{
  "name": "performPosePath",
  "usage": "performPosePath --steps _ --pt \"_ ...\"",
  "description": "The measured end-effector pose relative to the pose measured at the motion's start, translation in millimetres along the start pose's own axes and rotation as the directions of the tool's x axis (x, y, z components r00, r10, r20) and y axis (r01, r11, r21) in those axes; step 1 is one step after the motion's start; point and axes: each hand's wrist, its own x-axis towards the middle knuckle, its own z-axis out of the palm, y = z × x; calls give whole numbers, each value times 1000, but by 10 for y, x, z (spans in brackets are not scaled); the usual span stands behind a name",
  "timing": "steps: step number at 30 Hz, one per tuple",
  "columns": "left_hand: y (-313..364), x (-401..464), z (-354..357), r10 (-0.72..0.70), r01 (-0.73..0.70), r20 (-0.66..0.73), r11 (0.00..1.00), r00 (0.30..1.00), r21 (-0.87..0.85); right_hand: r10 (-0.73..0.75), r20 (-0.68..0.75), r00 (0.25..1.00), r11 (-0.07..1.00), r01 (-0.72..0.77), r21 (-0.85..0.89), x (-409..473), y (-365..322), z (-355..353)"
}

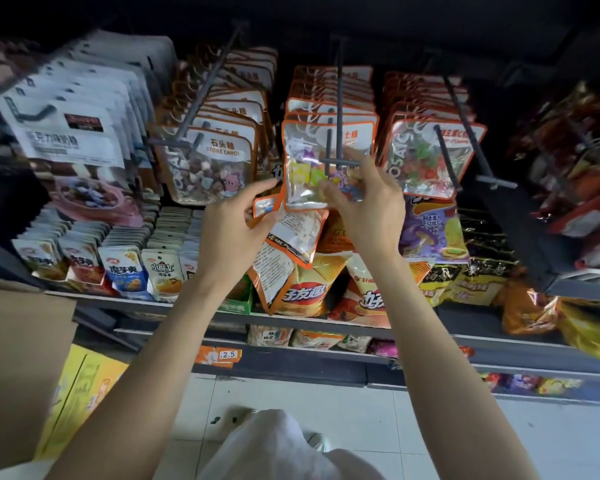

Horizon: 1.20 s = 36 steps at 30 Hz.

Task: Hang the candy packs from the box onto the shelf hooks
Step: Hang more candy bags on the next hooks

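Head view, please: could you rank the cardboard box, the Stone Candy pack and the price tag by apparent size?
1. cardboard box, though nearness to the camera inflates it
2. Stone Candy pack
3. price tag

white tiled floor (pixel 378 427), dark shelving (pixel 326 367)

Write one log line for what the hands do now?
left hand: holds spare orange-edged candy packs | right hand: steadies clear orange-edged pack on middle grey hook
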Motion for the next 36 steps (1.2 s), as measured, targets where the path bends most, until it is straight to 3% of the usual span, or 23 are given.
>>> performPosePath --steps 6,8,10,11,13,15,16,17,20,24,27,29,31,34,36 --pt "-190 -249 -214 -195 202 73 973 978 -113 -6 -57 998 984 -4 -176 -98 38 76" --pt "-231 -293 -273 -256 267 83 947 963 -179 -39 -46 998 999 38 -36 -376 0 -39" --pt "-247 -320 -306 -294 307 88 923 952 -232 -15 102 995 992 2 127 -711 -80 -128" --pt "-245 -331 -308 -300 314 93 916 949 -251 49 196 979 982 -84 172 -849 -124 -148" --pt "-225 -355 -292 -304 321 104 903 947 -284 288 380 879 888 -394 237 -1014 -167 -128" --pt "-173 -385 -263 -298 318 110 896 948 -311 490 587 644 596 -740 314 -1017 -184 -107" --pt "-157 -398 -247 -291 311 109 897 950 -313 512 655 555 455 -823 341 -1004 -171 -100" --pt "-144 -410 -236 -280 298 103 905 954 -303 510 677 531 392 -844 366 -1000 -146 -97" --pt "-140 -446 -214 -205 211 52 960 977 -183 512 607 608 414 -794 446 -1000 -130 -172" --pt "-109 -487 -149 -1 -2 55 998 998 62 520 377 766 659 -641 393 -952 -157 -391" --pt "-121 -464 -135 76 -81 36 977 996 197 523 131 843 797 -537 276 -923 -195 -538" --pt "-118 -438 -136 102 -105 29 972 994 212 387 -37 921 915 -379 136 -897 -229 -589" --pt "-45 -415 -123 141 -146 38 971 989 189 165 -94 982 986 -162 36 -888 -259 -567" --pt "166 -380 -87 153 -157 83 986 985 46 -114 -80 990 992 109 -65 -936 -325 -460" --pt "258 -369 -68 110 -97 125 990 986 -106 -211 -100 972 974 200 -109 -998 -350 -410"
